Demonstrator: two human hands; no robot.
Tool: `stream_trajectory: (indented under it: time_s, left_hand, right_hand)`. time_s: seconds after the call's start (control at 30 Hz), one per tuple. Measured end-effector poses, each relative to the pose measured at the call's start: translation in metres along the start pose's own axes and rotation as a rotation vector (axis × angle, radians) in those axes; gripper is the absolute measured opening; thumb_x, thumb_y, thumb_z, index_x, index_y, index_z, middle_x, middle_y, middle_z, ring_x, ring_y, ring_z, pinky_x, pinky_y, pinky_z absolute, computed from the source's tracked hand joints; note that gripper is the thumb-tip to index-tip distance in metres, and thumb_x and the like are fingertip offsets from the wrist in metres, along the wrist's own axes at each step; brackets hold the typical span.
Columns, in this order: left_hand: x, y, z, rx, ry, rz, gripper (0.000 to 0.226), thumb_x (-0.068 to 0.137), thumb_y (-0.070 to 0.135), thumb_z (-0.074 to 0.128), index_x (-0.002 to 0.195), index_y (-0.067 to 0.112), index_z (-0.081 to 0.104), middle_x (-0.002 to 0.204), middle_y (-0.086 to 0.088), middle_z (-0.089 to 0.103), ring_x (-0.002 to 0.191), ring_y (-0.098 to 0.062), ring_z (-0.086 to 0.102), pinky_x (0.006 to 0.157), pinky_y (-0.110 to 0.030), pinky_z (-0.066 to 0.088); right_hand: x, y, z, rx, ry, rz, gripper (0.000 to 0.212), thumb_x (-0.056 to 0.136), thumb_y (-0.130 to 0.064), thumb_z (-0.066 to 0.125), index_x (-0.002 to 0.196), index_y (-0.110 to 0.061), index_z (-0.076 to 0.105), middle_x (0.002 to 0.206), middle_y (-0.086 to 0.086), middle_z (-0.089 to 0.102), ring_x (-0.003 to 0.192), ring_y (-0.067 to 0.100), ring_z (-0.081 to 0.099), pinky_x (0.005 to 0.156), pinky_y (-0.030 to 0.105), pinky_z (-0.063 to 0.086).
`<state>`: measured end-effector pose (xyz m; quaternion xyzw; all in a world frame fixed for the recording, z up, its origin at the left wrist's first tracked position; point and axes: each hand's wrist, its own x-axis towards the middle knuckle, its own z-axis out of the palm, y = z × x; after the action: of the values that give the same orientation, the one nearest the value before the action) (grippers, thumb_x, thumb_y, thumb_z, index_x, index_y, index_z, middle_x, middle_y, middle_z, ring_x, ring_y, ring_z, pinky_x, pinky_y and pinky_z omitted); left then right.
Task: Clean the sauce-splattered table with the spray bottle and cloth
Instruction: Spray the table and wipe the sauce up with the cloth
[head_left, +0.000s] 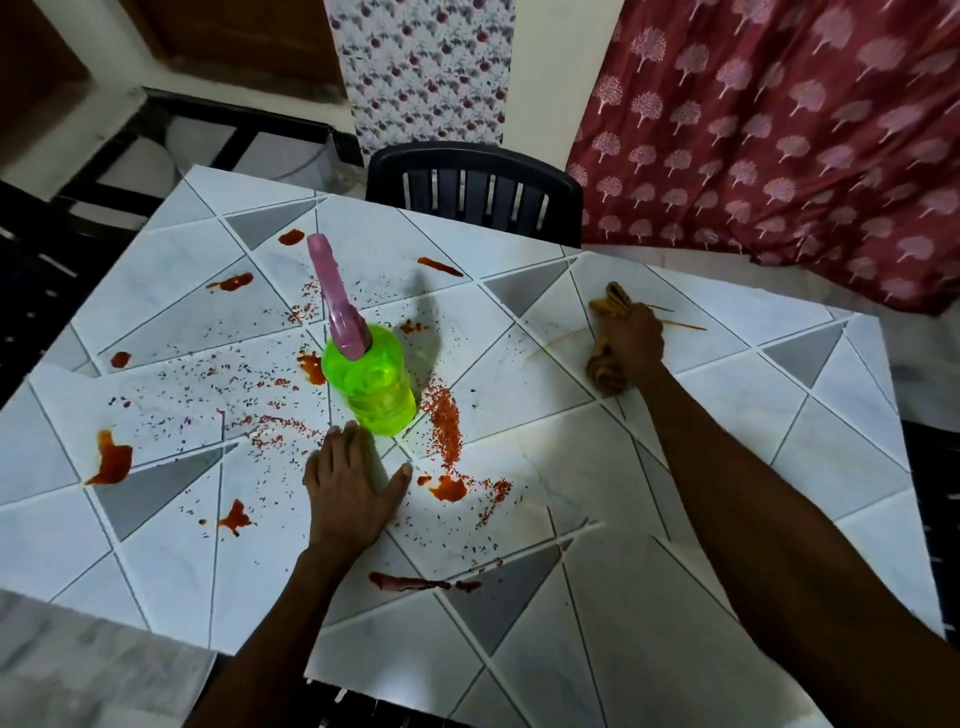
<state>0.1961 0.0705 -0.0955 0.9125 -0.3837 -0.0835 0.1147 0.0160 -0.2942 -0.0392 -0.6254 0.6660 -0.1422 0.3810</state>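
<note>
sauce blots (111, 460) lie well to the left of the left hand (348, 483); they look unwiped.

left hand: palm down, flat on the table (727, 415), fingers straight and close together, thumb spread to the right, holding nothing. the spray bottle (374, 379) stands upright just beyond its fingertips; touching or a small gap, cannot tell. red flecks scatter all round this hand. a thicker blob (449, 488) sits just right of the thumb, and a long smear (415, 582) lies nearer the body than the wrist.

right hand (631, 338): well to the right, fingers curled round a bunched brown cloth (605, 371), pressing it on the table. a thin red streak (685, 325) runs out just right of its knuckles.

risks, judged:
- a careless forward reach by the left hand could tip the tall, narrow bottle into the sauce.
- the cloth dragged leftward over unsprayed blobs would likely smear them wider.
- flecks swept hard could go off the near edge.
</note>
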Motion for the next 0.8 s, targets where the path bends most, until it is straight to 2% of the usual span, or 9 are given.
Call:
stream_trajectory:
  time_s: [0.13, 0.23, 0.3, 0.37, 0.5, 0.57, 0.67, 0.73, 0.8]
  left_hand:
    - [0.002, 0.001, 0.001, -0.006, 0.007, -0.004, 0.084, 0.082, 0.072, 0.044, 0.135, 0.007, 0.048, 0.142, -0.016, 0.048, 0.136, -0.034, 0.040, 0.111, -0.053, 0.030]
    - [0.002, 0.000, 0.000, -0.002, 0.016, 0.013, 0.083, 0.082, 0.071, 0.044, 0.134, 0.006, 0.049, 0.140, -0.016, 0.049, 0.133, -0.034, 0.042, 0.110, -0.053, 0.030]
    - [0.002, 0.000, -0.001, 0.012, 0.021, 0.022, 0.083, 0.082, 0.071, 0.043, 0.133, 0.006, 0.050, 0.139, -0.016, 0.050, 0.131, -0.034, 0.044, 0.109, -0.052, 0.030]
    - [0.002, 0.000, -0.002, 0.026, 0.016, 0.031, 0.083, 0.083, 0.072, 0.041, 0.132, 0.006, 0.051, 0.137, -0.016, 0.051, 0.130, -0.034, 0.045, 0.108, -0.052, 0.031]
    - [0.002, -0.003, -0.005, 0.032, 0.006, 0.040, 0.082, 0.084, 0.072, 0.039, 0.134, 0.008, 0.049, 0.139, -0.014, 0.049, 0.133, -0.033, 0.041, 0.110, -0.052, 0.027]
    - [0.001, -0.002, -0.006, 0.028, 0.002, 0.037, 0.081, 0.084, 0.070, 0.041, 0.135, 0.008, 0.048, 0.140, -0.015, 0.048, 0.134, -0.034, 0.040, 0.110, -0.053, 0.027]
    - [0.002, -0.004, -0.008, 0.031, 0.005, 0.026, 0.074, 0.087, 0.062, 0.040, 0.135, 0.007, 0.049, 0.139, -0.016, 0.049, 0.132, -0.034, 0.042, 0.110, -0.053, 0.028]
    - [0.002, -0.004, -0.010, 0.042, 0.012, 0.044, 0.065, 0.091, 0.053, 0.037, 0.134, 0.006, 0.050, 0.141, -0.016, 0.048, 0.133, -0.033, 0.042, 0.111, -0.052, 0.029]
    - [0.001, -0.005, -0.012, 0.033, 0.049, 0.083, 0.056, 0.093, 0.043, 0.037, 0.130, 0.005, 0.055, 0.138, -0.018, 0.052, 0.131, -0.035, 0.045, 0.107, -0.051, 0.033]
  right_hand:
    - [-0.023, -0.054, 0.052, -0.012, -0.150, -0.156, 0.029, 0.096, -0.035, 0.063, 0.114, -0.013, 0.071, 0.110, 0.014, 0.073, 0.102, 0.032, 0.068, 0.076, 0.032, 0.043]
    - [-0.056, -0.082, 0.090, -0.014, -0.374, -0.333, 0.033, 0.093, -0.029, 0.062, 0.123, -0.018, 0.071, 0.120, 0.005, 0.073, 0.102, 0.016, 0.066, 0.081, 0.027, 0.047]
    - [-0.073, -0.089, 0.114, -0.129, -0.521, -0.422, 0.039, 0.093, -0.015, 0.055, 0.130, -0.009, 0.064, 0.127, 0.013, 0.069, 0.115, 0.022, 0.065, 0.091, 0.032, 0.052]
    - [-0.089, -0.089, 0.128, -0.227, -0.570, -0.467, 0.039, 0.091, -0.008, 0.057, 0.130, -0.009, 0.061, 0.121, 0.017, 0.069, 0.111, 0.033, 0.066, 0.089, 0.036, 0.053]
    - [-0.117, -0.075, 0.129, -0.236, -0.703, -0.483, 0.051, 0.090, 0.000, 0.056, 0.140, -0.013, 0.056, 0.130, 0.015, 0.067, 0.115, 0.031, 0.065, 0.096, 0.037, 0.053]
    - [-0.122, -0.062, 0.111, -0.169, -0.673, -0.458, 0.049, 0.093, 0.004, 0.054, 0.141, -0.009, 0.056, 0.127, 0.015, 0.067, 0.110, 0.028, 0.066, 0.088, 0.028, 0.052]
    - [-0.127, -0.052, 0.068, 0.037, -0.592, -0.348, 0.039, 0.094, 0.007, 0.052, 0.129, -0.006, 0.063, 0.106, 0.020, 0.070, 0.087, 0.026, 0.067, 0.069, 0.028, 0.055]
    - [-0.125, -0.044, 0.036, 0.190, -0.528, -0.191, 0.037, 0.100, -0.005, 0.054, 0.136, -0.006, 0.060, 0.111, 0.021, 0.070, 0.097, 0.026, 0.062, 0.077, 0.030, 0.056]
    - [-0.119, -0.027, 0.007, 0.146, -0.417, -0.187, 0.039, 0.101, -0.011, 0.056, 0.141, -0.011, 0.056, 0.121, 0.005, 0.065, 0.109, 0.021, 0.058, 0.093, 0.032, 0.049]
